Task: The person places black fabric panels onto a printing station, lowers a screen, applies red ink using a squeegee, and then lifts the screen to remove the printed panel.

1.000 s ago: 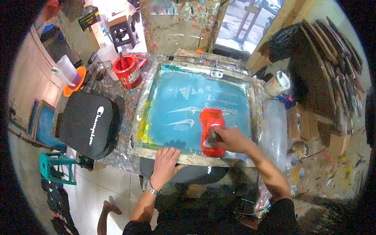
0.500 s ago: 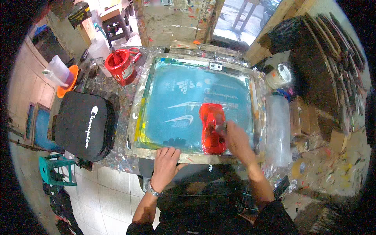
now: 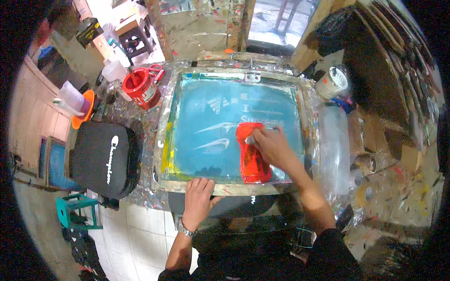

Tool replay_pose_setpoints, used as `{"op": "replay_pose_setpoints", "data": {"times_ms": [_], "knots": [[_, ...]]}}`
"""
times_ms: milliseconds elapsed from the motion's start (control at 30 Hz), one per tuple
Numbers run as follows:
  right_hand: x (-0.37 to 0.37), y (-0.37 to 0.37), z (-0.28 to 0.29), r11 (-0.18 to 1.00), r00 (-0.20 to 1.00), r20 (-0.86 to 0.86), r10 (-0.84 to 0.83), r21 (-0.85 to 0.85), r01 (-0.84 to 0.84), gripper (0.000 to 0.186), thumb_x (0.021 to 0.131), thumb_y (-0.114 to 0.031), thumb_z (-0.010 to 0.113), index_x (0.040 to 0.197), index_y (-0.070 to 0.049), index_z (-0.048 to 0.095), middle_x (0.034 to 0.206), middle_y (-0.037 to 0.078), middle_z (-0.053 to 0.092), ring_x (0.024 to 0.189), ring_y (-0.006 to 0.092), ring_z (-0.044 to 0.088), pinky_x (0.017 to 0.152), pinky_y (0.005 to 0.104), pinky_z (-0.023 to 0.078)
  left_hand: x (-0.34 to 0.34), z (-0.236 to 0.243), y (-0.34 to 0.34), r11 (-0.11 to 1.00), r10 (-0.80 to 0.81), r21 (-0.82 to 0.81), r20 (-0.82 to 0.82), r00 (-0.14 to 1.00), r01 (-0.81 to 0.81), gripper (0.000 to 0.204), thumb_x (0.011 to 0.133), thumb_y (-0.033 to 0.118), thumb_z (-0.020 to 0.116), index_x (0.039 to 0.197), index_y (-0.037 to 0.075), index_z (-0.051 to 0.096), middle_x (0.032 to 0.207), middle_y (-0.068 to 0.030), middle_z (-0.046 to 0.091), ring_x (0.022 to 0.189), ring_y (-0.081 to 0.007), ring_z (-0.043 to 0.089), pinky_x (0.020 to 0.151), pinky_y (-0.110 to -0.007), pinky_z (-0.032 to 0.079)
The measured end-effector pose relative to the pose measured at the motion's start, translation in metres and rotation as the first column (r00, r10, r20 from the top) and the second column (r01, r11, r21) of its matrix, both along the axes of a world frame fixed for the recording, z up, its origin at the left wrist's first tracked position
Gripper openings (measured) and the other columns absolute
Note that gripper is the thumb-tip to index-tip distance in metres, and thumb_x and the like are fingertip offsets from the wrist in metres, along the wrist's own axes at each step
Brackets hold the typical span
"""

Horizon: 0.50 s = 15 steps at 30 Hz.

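Observation:
A silk-screen (image 3: 201,107) with blue mesh, white stencil shapes and a wooden frame lies over a black padded piece (image 3: 232,205). My left hand (image 3: 199,201) grips the frame's near edge, fingers curled over it. Toward the right of the mesh is an elongated patch of thick red ink (image 3: 253,171). My right hand (image 3: 272,147) is closed on a small scraper at the upper part of this ink; the tool is mostly hidden by my fingers.
Left are a stack of black padded pieces (image 3: 96,154), a red ink bucket (image 3: 143,96) and a green stool (image 3: 75,210). Right are a white tub (image 3: 330,86), a clear plastic roll (image 3: 333,150) and leaning boards (image 3: 389,42). A doorway (image 3: 274,25) opens behind.
My right hand and its scraper have moved away from me along the red ink, toward its upper end. My left hand still grips the frame; the whole view has shifted slightly.

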State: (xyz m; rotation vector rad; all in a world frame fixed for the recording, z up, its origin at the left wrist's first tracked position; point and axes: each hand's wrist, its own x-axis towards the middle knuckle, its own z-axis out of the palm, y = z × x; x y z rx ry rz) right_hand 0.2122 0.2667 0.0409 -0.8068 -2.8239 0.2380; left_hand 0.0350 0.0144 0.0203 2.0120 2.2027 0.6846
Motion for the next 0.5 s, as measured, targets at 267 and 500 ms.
{"op": "replay_pose_setpoints", "data": {"times_ms": [267,500], "knots": [[0.056,-0.091,0.006,0.993,0.978,0.18,0.107,0.026,-0.113,0.044,0.095,-0.016,0.062,0.137,-0.008,0.048,0.109,0.008,0.061,0.109,0.0284,0.063,0.105,0.063,0.034,0.004,0.004,0.005,0.999,-0.015,0.028,0.0,1.0,0.015,0.048,0.07,0.03,0.085,0.105,0.005,0.065,0.094,-0.01,0.058,0.095,-0.0311,0.057,0.086,-0.043,0.044],[0.039,-0.118,0.027,0.969,0.992,-0.056,-0.11,0.218,0.12,0.041,0.095,-0.03,0.067,0.127,-0.008,0.054,0.103,0.008,0.059,0.104,0.0264,0.062,0.104,0.0588,0.035,-0.011,0.043,0.007,0.994,-0.1,-0.047,-0.143,0.985,0.094,0.048,0.077,0.045,0.078,0.102,0.006,0.066,0.092,-0.0083,0.061,0.095,-0.0289,0.06,0.084,-0.042,0.044]]}}
